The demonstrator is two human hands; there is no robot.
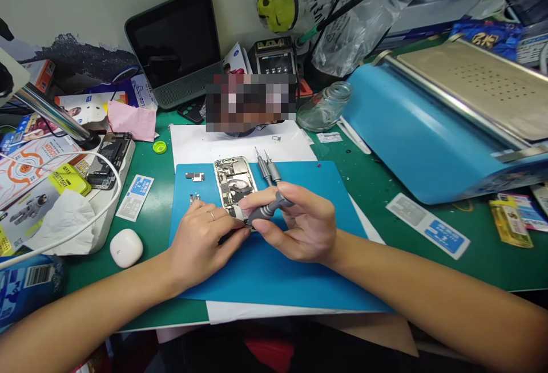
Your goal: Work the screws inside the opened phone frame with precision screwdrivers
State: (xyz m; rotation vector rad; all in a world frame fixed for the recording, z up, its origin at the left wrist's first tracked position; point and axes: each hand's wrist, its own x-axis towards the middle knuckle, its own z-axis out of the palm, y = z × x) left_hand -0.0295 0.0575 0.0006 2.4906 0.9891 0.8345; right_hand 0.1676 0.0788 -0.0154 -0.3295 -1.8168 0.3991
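The phone (pixel 235 182) lies face-open on the blue mat (pixel 274 276), just ahead of the two hands, with its lower end partly under the fingers. The right hand (pixel 308 222) grips a grey driver (pixel 265 211), thumb and fingers closed around the handle, which slants down to the left toward that lower end. The left hand (pixel 203 239) has its fingertips gathered at the same end; they seem to steady the phone, but whether they pinch it or only rest on it I cannot tell.

The work looks well begun rather than near its end. The opening is done: the phone's innards are bare, and no screen sits over them. A flat part (pixel 197 177) lies loose beyond the left hand, apart from the phone, and a small heap of bits (pixel 194 197) sits just past that hand's knuckles, too small to make out one by one. Two spare drivers (pixel 268 167) lie beyond the right hand, beside the phone.

What is left, as I judge it, is the lower end, where both hands meet, and the loose pieces, which are not in the phone. Much of its upper and middle section appears filled with parts. The driver's tip is hidden by the fingers, so I cannot say whether it touches a screw.
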